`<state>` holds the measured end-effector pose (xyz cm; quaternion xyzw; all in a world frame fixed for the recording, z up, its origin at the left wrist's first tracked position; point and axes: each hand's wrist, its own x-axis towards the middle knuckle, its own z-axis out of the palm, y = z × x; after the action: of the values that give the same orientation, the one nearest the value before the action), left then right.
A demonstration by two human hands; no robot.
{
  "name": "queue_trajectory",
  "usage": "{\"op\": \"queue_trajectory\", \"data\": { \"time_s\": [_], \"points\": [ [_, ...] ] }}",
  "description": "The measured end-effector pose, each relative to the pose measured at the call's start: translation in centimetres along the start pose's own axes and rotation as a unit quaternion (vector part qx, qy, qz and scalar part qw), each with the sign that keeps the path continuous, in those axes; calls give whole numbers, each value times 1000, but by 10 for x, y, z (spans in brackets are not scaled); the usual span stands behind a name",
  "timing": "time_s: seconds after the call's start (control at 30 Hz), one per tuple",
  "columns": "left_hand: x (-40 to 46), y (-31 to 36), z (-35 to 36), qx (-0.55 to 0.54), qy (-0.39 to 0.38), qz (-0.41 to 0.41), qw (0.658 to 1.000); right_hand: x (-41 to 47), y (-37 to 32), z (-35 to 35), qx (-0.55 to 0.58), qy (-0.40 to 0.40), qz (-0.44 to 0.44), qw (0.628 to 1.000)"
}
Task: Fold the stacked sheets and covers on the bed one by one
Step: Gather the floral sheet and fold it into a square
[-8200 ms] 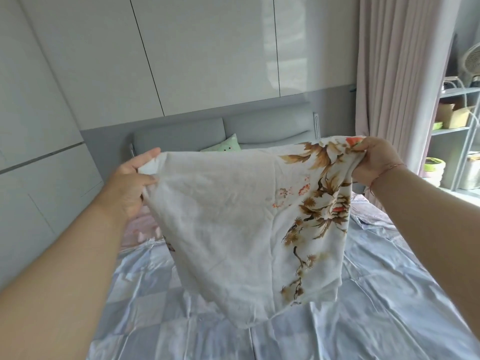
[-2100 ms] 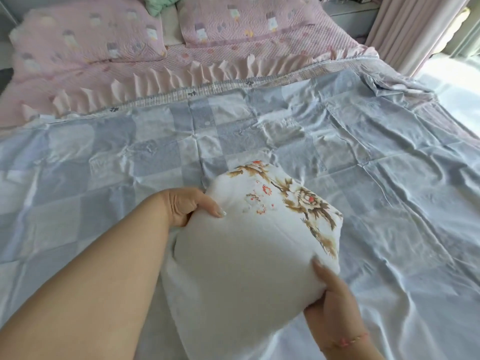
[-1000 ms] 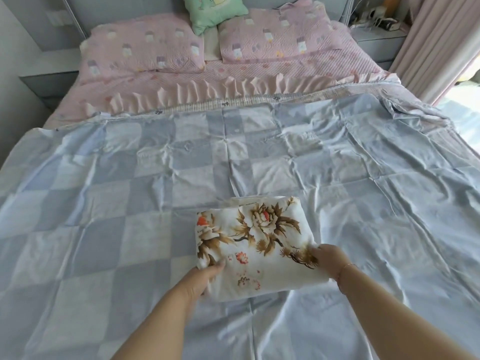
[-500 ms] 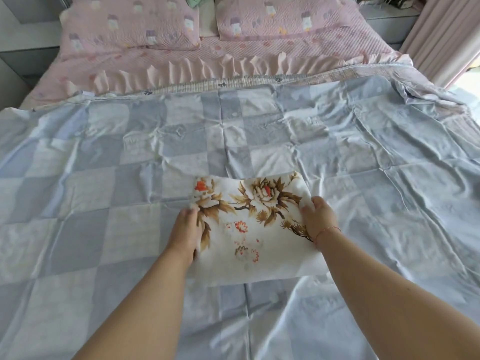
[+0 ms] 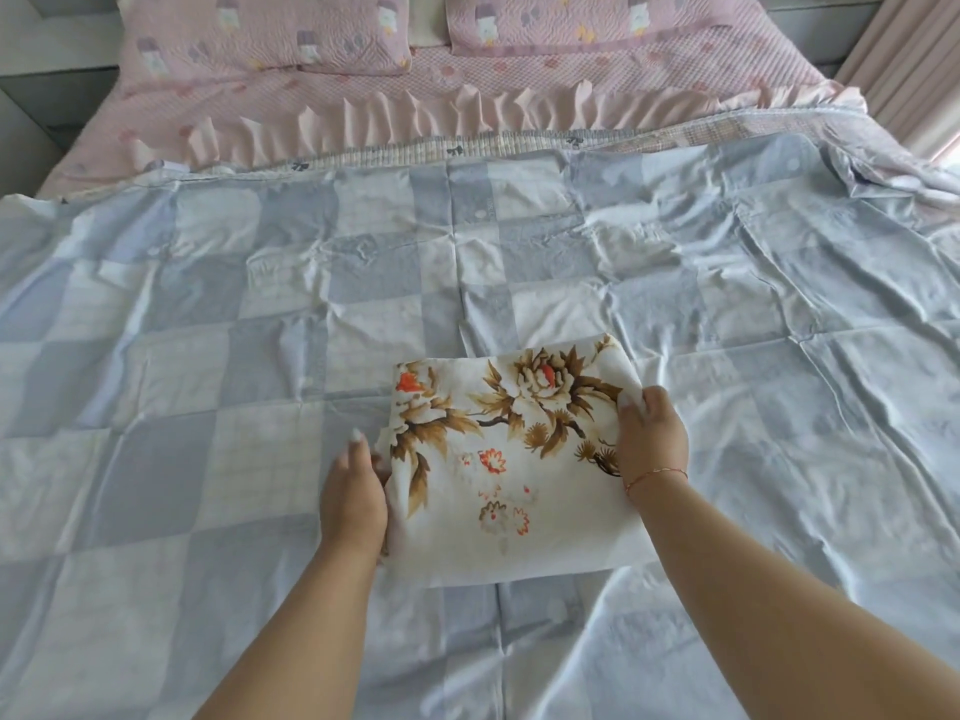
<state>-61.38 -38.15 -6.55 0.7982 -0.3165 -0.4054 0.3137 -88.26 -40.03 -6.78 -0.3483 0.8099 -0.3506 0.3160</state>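
Floral cover [image 5: 511,459] lies folded into a compact rectangle on the blue checked sheet [image 5: 208,356], near the foot edge of the bed, roughly centred between its left and right edges. The long axis looks to run left-right, though the rectangle is close to square; the far edge tilts up slightly toward the right.

My left hand [image 5: 353,491] sits at the cover's left edge, fingers mostly straight and pointing toward the head of the bed, thumb side tucked against or just under the fabric edge. I can't tell if it really pinches the cloth. My right hand [image 5: 649,439] is on the right edge near the far right corner, fingers curled over the fabric there, holding it. The cover lies directly between both hands, each touching its own side, neither nearer.

Judgement: this piece looks finished or one fold from it. If another fold is wanted, one side edge crosses over to the other. If not, both hands lift it from the sides and set it aside.

The checked sheet under it is spread flat and wrinkled, unfolded. Pink pillows [image 5: 270,33] and a pink ruffled cover [image 5: 415,116] lie at the head edge.
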Motion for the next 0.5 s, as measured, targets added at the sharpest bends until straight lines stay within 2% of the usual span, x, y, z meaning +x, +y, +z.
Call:
{"op": "queue_trajectory", "data": {
  "time_s": [0.03, 0.07, 0.13, 0.17, 0.27, 0.33, 0.4, 0.47, 0.5],
  "points": [
    [-3, 6, 2, -8, 15, 43, 999, -2, -3, -1, 21, 9, -22, 999],
    [-7, 14, 4, 11, -11, 62, 998, -1, -5, 0, 28, 9, -34, 999],
    [-13, 14, 14, 101, -92, 58, 989, 3, -3, 3, -4, -5, -24, 1000],
    [-14, 8, 18, 138, -89, 58, 985, 5, 0, 5, -34, -13, -4, 999],
    [-10, 5, 25, 188, 22, 102, 977, 9, 6, 7, -97, -15, 36, 994],
    [-14, 7, 29, 293, 91, 112, 945, 6, 2, 7, -154, -5, 15, 988],
    [-20, 1, 40, 370, 146, 225, 889, 0, -3, 1, -208, 27, -38, 977],
    [-25, -2, 49, 408, 111, 323, 846, -8, -3, -2, -256, 33, -94, 962],
    [-22, -5, 52, 428, 61, 313, 846, -14, -2, -3, -290, 4, -109, 951]
  ]
}}
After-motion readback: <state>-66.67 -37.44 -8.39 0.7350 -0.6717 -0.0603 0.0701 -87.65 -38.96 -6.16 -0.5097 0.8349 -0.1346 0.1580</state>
